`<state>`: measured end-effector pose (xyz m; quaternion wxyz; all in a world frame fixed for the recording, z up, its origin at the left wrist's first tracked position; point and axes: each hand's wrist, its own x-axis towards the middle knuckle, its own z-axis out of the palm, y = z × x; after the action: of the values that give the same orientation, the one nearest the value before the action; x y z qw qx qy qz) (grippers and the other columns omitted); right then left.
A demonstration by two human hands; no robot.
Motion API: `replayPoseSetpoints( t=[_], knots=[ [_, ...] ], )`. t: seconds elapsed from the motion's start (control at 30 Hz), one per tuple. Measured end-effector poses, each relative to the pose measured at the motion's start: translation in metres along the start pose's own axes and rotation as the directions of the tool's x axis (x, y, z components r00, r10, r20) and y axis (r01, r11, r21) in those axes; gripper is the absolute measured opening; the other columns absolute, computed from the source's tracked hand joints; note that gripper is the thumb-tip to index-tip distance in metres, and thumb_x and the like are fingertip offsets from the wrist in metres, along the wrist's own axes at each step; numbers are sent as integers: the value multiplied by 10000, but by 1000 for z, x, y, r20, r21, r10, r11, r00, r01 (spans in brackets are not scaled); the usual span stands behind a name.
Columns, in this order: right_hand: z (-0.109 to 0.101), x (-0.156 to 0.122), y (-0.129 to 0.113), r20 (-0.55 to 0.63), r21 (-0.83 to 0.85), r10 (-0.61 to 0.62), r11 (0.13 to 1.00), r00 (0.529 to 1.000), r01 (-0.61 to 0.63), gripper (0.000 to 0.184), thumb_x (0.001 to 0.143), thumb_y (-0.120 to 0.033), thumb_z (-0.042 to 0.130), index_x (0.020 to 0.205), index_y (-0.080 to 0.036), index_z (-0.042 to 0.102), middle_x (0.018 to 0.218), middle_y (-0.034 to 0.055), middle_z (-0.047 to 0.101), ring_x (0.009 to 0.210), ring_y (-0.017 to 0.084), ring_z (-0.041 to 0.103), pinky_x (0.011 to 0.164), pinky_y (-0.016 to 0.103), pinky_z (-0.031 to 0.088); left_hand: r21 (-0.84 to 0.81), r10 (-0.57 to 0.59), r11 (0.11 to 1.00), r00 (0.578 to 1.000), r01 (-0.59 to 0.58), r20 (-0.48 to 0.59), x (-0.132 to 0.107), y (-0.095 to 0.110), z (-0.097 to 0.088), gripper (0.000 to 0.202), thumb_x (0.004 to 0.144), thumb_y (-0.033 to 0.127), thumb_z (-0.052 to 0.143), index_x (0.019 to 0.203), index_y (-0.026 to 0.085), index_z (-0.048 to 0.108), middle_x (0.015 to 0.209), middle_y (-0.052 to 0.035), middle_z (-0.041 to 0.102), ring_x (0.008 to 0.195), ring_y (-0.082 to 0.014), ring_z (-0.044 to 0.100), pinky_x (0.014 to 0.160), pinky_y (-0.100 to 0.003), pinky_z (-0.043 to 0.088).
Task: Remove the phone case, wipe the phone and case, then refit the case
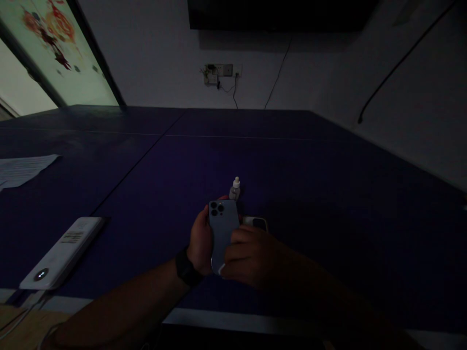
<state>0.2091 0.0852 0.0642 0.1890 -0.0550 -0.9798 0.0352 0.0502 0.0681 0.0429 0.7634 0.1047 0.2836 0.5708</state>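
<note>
My left hand (202,240) grips a grey smartphone (222,227) by its left edge, back side up, with the camera lenses at the top. My right hand (251,255) lies over the phone's lower right part, fingers curled against it. A dark band sits on my left wrist (187,268). Just beyond the phone stands a small dropper bottle (235,189) with a white cap. A second flat object, perhaps a phone case (257,222), lies on the table right of the phone, partly hidden by my right hand.
The dark blue table (328,194) spans the dim scene. A white power bank (63,253) lies at the left front, and a sheet of paper (22,169) farther left. A wall socket with cables (219,73) is on the far wall.
</note>
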Motion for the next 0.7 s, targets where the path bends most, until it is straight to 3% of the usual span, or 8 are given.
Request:
replayPoseSetpoints(
  t=[0.23, 0.7],
  knots=[
    [0, -4, 5, 59, 12, 34, 999, 998, -35, 190, 977, -261, 599, 816, -250, 700, 768, -32, 694, 760, 171, 470, 709, 332, 289, -18, 48, 999, 999, -48, -2, 2, 2, -3, 520, 980, 507, 414, 1404, 227, 520, 888, -59, 707, 720, -201, 662, 793, -366, 511],
    [-3, -11, 16, -37, 84, 61, 995, 997, -57, 148, 977, -264, 598, 921, -225, 729, 856, -5, 713, 795, 170, 511, 732, 323, 317, 10, 69, 998, 997, -68, -39, 3, 2, 0, 495, 1007, 460, 329, 1406, 219, 496, 869, -67, 711, 702, -211, 678, 751, -368, 526]
  ],
)
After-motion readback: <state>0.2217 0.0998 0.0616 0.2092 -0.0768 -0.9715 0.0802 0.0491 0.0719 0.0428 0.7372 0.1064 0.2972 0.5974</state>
